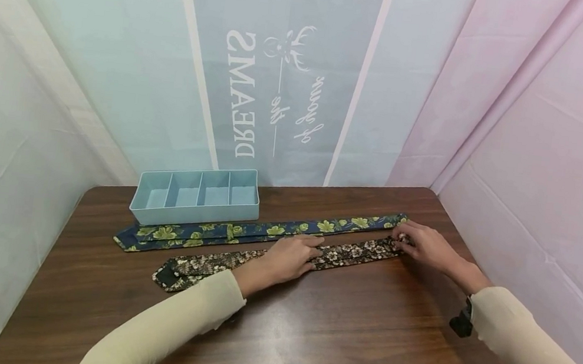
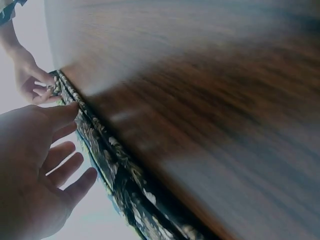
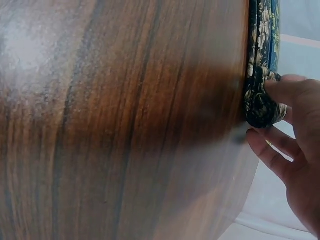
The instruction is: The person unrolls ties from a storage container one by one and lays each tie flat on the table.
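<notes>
A black necktie with cream flowers (image 1: 350,253) lies lengthwise on the table, its broad pointed tip toward the left. At its right end, my right hand (image 1: 428,248) pinches a rolled-up part of it. This roll (image 3: 260,100) shows in the right wrist view as a thick bundle, with the thumb on its near side and fingers beyond it. Along the tie's middle, my left hand (image 1: 289,259) rests with extended, spread fingers. In the left wrist view its fingertips (image 2: 72,109) are right at the tie's edge. Behind it lies a navy necktie with yellow-green flowers (image 1: 276,229), stretched out flat.
A light blue tray (image 1: 192,213) with several compartments stands at the back left, right behind the navy tie. Brown wooden tabletop (image 1: 307,338) extends in front of the ties. Pale cloth walls (image 1: 551,144) enclose the table at the back and sides.
</notes>
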Action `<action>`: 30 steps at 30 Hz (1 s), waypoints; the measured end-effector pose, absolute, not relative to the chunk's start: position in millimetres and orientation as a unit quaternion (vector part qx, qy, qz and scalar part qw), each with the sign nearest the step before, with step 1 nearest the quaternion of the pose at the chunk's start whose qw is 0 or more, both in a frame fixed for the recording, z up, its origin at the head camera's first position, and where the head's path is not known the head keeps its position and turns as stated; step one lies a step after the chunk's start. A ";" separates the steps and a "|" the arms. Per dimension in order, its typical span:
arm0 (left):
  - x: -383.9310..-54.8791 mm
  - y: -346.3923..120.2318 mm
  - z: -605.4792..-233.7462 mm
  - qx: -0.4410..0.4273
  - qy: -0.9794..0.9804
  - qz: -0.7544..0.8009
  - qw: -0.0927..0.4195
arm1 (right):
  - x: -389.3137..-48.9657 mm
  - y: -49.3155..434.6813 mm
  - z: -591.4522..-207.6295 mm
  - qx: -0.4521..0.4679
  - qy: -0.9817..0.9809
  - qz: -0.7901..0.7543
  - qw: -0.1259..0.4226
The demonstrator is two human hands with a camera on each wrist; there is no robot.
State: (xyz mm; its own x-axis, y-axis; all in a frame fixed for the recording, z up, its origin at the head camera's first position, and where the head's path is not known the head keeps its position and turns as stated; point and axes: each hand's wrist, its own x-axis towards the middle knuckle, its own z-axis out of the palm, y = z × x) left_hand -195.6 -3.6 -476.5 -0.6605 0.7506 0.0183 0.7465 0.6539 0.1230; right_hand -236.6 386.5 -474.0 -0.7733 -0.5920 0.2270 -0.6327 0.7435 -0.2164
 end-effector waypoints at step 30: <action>-197.9 -16.3 -485.7 0.421 0.901 0.098 0.050 | -230.8 388.5 -466.1 0.299 -0.947 0.112 0.034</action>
State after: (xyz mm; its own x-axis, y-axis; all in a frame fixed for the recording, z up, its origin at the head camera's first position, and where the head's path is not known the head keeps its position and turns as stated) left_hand -197.9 -16.3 -485.7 -0.6410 0.7675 -0.0077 0.7479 0.6269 0.2181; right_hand -230.8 388.5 -466.1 -0.8194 -0.5578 0.1321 -0.5733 0.7966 -0.1919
